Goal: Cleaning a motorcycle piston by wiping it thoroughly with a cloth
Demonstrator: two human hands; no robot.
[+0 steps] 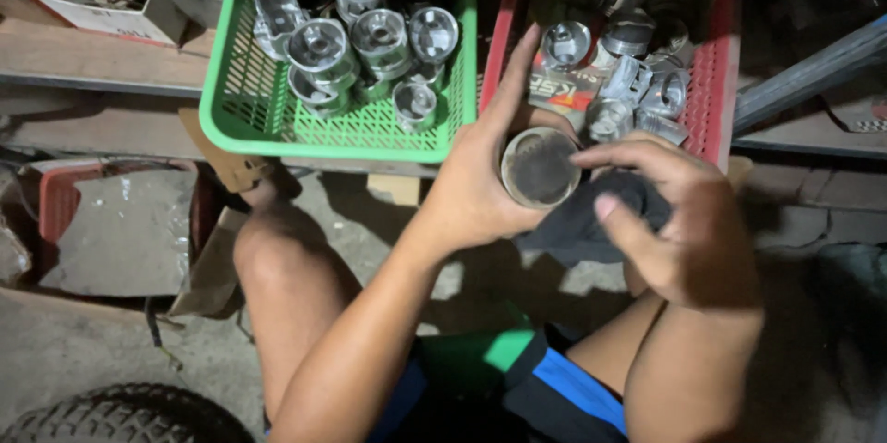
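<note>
Piston [540, 166], 1 in hand, dirty crown facing up, held in front of the red basket [719, 83], above the knees. Left hand [476, 180] wraps it, fingers curled round the skirt, index finger straight up. Right hand [679, 221] holds 1 dark rag [582, 217] against the piston's side, thumb and index pinched at the rim. Green basket [231, 101], 1, upper left w/ approx 8 shiny pistons [319, 46]. Red basket, 1, w/ approx 8 more plus 1 printed carton; exact count can't tell, back part dark. 1 tyre [120, 417] at bottom left. 1 cardboard box [106, 16] on the plank, top left.
</note>
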